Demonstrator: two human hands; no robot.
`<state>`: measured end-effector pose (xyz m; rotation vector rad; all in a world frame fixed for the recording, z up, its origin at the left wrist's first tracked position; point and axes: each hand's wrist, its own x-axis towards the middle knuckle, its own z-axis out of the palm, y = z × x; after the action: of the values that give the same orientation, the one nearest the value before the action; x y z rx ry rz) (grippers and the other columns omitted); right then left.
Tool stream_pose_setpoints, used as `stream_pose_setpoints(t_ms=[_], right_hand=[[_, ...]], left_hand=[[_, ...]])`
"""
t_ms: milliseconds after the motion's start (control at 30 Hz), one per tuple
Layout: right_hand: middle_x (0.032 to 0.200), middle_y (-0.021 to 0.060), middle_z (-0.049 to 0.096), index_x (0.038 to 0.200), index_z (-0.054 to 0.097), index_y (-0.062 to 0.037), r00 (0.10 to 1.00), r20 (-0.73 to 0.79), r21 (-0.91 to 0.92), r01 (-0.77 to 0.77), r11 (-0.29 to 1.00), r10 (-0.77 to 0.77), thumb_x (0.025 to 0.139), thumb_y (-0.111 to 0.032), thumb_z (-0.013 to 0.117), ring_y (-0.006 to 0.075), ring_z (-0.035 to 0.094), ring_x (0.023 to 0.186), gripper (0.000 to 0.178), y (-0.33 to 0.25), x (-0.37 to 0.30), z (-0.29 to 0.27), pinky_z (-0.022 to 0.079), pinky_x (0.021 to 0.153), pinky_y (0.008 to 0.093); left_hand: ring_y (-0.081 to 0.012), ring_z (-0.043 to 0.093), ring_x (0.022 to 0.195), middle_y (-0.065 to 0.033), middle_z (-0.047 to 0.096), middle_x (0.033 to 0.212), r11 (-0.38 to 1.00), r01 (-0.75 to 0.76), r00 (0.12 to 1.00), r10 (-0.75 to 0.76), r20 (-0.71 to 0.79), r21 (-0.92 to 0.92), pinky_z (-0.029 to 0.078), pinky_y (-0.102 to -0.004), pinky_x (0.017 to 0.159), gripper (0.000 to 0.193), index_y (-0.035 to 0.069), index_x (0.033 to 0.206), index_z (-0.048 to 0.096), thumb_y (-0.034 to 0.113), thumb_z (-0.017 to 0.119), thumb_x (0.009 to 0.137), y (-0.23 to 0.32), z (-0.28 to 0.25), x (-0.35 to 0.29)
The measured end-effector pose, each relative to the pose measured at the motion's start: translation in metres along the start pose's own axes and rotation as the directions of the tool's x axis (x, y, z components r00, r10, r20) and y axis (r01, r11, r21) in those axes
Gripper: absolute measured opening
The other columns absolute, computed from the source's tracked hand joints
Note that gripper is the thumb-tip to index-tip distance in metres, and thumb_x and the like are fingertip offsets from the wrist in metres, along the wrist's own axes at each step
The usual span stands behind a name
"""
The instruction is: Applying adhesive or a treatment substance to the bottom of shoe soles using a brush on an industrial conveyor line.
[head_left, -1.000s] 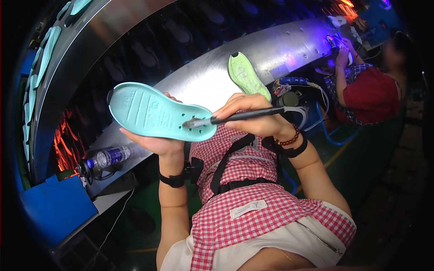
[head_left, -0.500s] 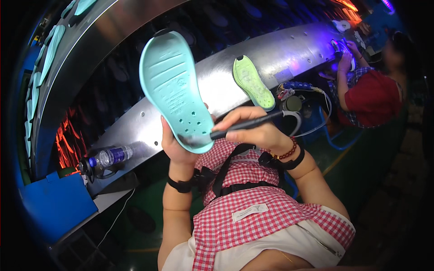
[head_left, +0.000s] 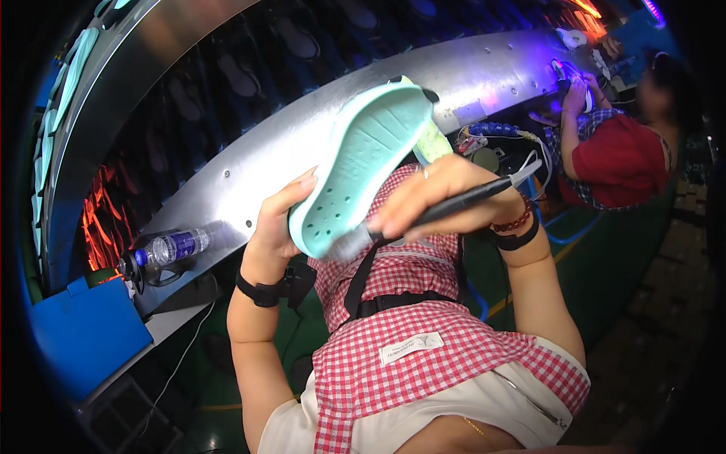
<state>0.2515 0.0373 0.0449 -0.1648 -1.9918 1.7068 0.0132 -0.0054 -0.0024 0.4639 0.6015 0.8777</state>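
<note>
My left hand [head_left: 274, 218] grips a light-blue shoe sole [head_left: 367, 155] by its lower left edge, fingers partly hidden behind it. The sole is tilted, its hollow, ridged side showing, with several small holes near the lower end. In my right hand [head_left: 454, 198] is a brush [head_left: 463, 204] with a black handle and a pale tube at its back end. Its bristles, blurred, are at the sole's lower right edge. Behind the sole, a yellow-green sole [head_left: 432, 144] lies on the metal bench, mostly covered.
The curved metal bench [head_left: 249, 163] runs along a dark conveyor with hanging soles and a red glow. A clear bottle [head_left: 178, 245] lies at the left by a blue box [head_left: 91, 337]. At the right a person in red [head_left: 616, 159] handles a shoe; cables and a jar stand between us.
The light-blue sole has swung its upper end to the right and now covers much of the yellow-green sole. My left hand has shifted left and my right hand slightly right with the brush.
</note>
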Motion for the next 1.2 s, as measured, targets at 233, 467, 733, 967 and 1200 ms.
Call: stream_pose_setpoints(t_ms=[233,467,733,967,1200], right_hand=[[0.098,0.0145,0.064,0.092,0.063,0.0007,0.979,0.205,-0.160,0.021,0.987,0.013,0.077,-0.002,0.062,0.0258,0.062,0.092,0.016,-0.013,0.004,-0.019,0.049,0.079,0.0330],[0.101,0.0179,0.063,0.093,0.065,0.0021,1.000,0.021,-0.122,0.005,0.992,-0.003,0.076,0.001,0.063,0.0278,0.062,0.095,0.017,0.004,-0.013,-0.010,0.049,0.083,0.0325],[0.098,0.0168,0.064,0.092,0.065,0.0011,0.978,-0.190,-0.233,0.040,0.972,-0.086,0.072,0.003,0.065,0.0244,0.063,0.092,0.020,0.016,-0.015,0.001,0.051,0.080,0.0307],[0.089,0.0138,0.066,0.089,0.067,-0.0019,0.941,-0.281,-0.225,0.129,0.966,-0.191,0.067,0.001,0.071,0.0218,0.063,0.079,0.023,-0.020,-0.012,0.021,0.049,0.070,0.0286],[0.085,0.0101,0.064,0.092,0.066,0.0000,0.767,-0.582,0.164,-0.214,0.963,0.269,0.073,-0.003,0.067,0.0130,0.060,0.075,0.020,0.038,-0.007,0.025,0.047,0.066,0.0243]], left_hand=[[-0.0218,0.057,0.096,-0.0171,0.055,0.109,0.962,0.124,0.992,-0.116,-0.048,0.243,0.045,-0.0298,0.084,0.053,-0.006,0.121,0.043,0.031,0.049,0.083,0.009,0.004,-0.010],[-0.0211,0.058,0.089,-0.0175,0.059,0.103,0.941,-0.015,0.999,0.030,-0.039,0.339,0.046,-0.0283,0.075,0.061,-0.009,0.118,0.047,0.035,0.048,0.076,0.021,-0.005,-0.029],[-0.0220,0.058,0.087,-0.0178,0.060,0.097,0.845,-0.090,0.957,0.221,-0.190,0.528,0.044,-0.0274,0.076,0.072,-0.011,0.110,0.052,0.043,0.053,0.064,0.032,0.013,-0.045],[-0.0366,0.043,0.118,-0.0187,0.040,0.132,0.852,-0.345,0.910,0.407,0.083,-0.394,0.036,-0.0512,0.097,0.077,0.004,0.134,0.032,0.064,0.028,0.085,-0.015,-0.039,-0.017],[-0.0371,0.044,0.116,-0.0167,0.041,0.131,0.851,-0.226,0.925,0.340,0.168,-0.473,0.037,-0.0504,0.096,0.085,0.002,0.135,0.027,0.068,0.015,0.084,-0.043,-0.004,0.027]])
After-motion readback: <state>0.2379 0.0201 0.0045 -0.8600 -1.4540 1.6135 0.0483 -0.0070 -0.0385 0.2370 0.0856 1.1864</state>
